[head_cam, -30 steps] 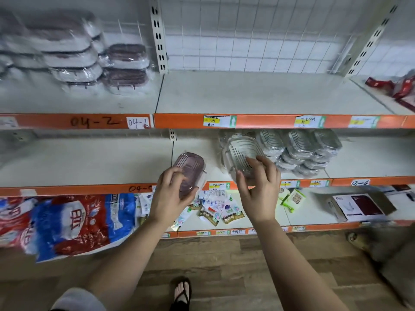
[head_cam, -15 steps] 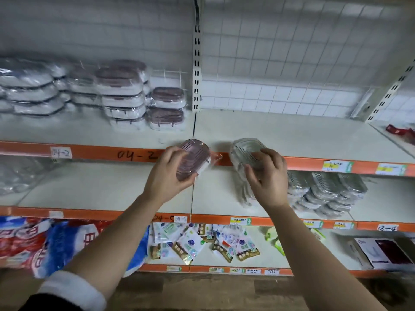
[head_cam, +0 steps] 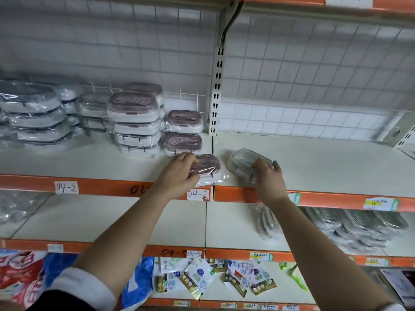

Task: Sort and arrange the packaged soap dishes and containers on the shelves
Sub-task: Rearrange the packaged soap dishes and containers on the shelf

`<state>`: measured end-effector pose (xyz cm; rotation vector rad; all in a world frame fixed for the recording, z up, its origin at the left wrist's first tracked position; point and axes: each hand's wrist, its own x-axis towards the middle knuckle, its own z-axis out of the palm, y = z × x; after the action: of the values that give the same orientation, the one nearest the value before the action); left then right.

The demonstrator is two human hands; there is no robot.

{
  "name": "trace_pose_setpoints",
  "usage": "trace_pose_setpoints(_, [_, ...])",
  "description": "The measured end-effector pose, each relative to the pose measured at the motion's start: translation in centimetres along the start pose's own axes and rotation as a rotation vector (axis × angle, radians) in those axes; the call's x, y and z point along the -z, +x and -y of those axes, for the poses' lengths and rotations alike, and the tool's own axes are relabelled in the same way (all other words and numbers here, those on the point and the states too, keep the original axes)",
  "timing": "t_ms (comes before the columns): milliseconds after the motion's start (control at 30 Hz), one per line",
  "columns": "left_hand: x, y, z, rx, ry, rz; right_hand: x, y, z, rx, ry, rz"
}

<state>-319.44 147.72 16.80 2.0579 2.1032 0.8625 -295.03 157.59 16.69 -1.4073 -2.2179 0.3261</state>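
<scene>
My left hand [head_cam: 179, 173] grips a wrapped soap dish with a brown lid [head_cam: 207, 166], which lies on the upper shelf [head_cam: 89, 162] near its front edge, just ahead of the brown-lidded stack [head_cam: 183, 133]. My right hand [head_cam: 268, 176] holds a wrapped clear soap dish [head_cam: 243, 161] set on the shelf section to the right of the upright post [head_cam: 216, 90]. More wrapped stacks stand to the left: brown-lidded ones [head_cam: 134, 117] and grey ones [head_cam: 33, 113].
The middle shelf carries a pile of wrapped clear dishes [head_cam: 350, 227] at the right. The bottom shelf holds small sachets [head_cam: 215, 279] and a red and blue bag [head_cam: 24, 277]. Orange shelf edges carry labels. A wire grid backs the shelves.
Both hands rose from the middle shelf to the upper one, each carrying its dish. The brown-lidded dish and the clear dish now rest on the upper shelf.
</scene>
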Motion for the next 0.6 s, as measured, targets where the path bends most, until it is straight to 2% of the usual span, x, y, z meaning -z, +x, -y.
trace_pose_setpoints(167, [-1.0, 0.7, 0.5, -0.019, 0.009, -0.061, -0.5, 2.3, 0.3, -0.067, 0.165, -0.037])
trace_pose_setpoints(300, [-0.5, 0.8, 1.1, -0.062, 0.002, -0.144, -1.5, 3.3, 0.6, -0.091, 0.014, -0.028])
trace_pose_setpoints(467, [1.4, 2.4, 2.6, -0.057, 0.121, -0.302, -1.9, 4.3, 0.5, -0.103, -0.014, -0.028])
trace_pose_setpoints(600, [2.5, 5.0, 3.6, -0.01, 0.229, -0.241, -2.6, 4.1, 0.4, -0.102, -0.034, -0.078])
